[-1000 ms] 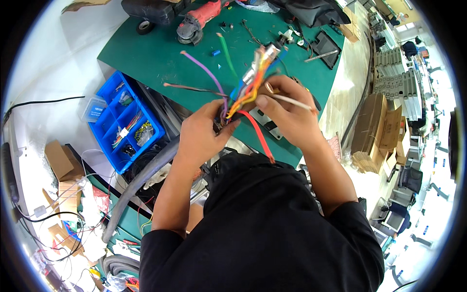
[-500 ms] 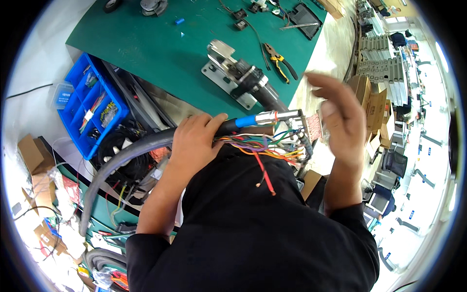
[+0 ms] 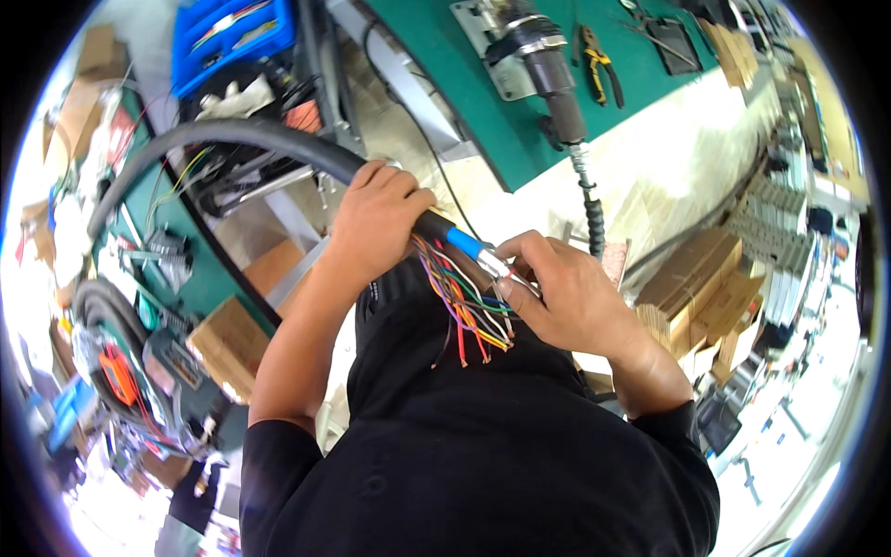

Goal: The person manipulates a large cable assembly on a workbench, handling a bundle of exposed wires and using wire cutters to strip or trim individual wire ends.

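My left hand (image 3: 379,221) is wrapped round a thick black cable (image 3: 249,134), which arcs away to the left. Out of the cable's end comes a conductor with a blue sleeve (image 3: 464,244) and a silver metal terminal (image 3: 493,264). The fingers of my right hand (image 3: 571,290) are closed on the tip of this terminal, partly hiding it. Thin wires (image 3: 469,320) in several colours hang loose below the blue sleeve, in front of my black shirt (image 3: 483,446). Some have bare copper ends.
Across the green bench (image 3: 445,46), a dark cylindrical tool (image 3: 555,82) sits on a metal bracket, its ribbed hose (image 3: 594,218) hanging down. Yellow-black pliers (image 3: 601,70) lie beside it. A blue compartment bin (image 3: 227,46) stands at upper left; cardboard boxes (image 3: 691,269) are at right.
My view has swung, and the bench tool now appears farther up and away from the cable end. My right hand, raised with fingers apart before, has closed on the terminal. The left keeps its hold.
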A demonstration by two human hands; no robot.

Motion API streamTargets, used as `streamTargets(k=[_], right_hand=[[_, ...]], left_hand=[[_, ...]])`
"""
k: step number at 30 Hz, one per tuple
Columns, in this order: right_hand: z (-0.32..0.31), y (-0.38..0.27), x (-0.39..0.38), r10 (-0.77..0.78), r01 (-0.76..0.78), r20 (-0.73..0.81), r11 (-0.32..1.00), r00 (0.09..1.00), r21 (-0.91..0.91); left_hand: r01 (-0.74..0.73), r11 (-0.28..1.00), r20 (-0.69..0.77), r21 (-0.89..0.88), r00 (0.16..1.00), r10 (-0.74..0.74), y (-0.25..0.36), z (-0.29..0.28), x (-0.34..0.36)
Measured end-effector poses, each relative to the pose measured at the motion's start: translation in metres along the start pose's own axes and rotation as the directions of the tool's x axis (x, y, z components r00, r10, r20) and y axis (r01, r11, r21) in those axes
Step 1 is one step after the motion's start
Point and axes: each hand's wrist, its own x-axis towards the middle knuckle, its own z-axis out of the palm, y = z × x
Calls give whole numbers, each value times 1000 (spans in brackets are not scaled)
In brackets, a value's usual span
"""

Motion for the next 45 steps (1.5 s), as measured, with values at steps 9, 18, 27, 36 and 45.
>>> streamTargets(k=[9,18,27,36,45], right_hand=[[68,10,19,15,-375,406,420,914,827],[130,-45,-5,107,-421,422,461,900,781],[194,-85,-39,82,-344,343,417,936,841],[249,-65,-67,62,-203,193,322,979,925],[198,-52,-108,45,14,-147,925,988,379]], left_hand=[[41,995,-41,86,998,-38,29,0,-63],[284,953,-307,-108,902,-303,57,-3,-161],[159,-490,448,-857,699,-557,50,13,-212],[-39,-564,395,-825,673,-625,49,56,-200],[5,-407,280,-913,733,-620,21,76,-175]])
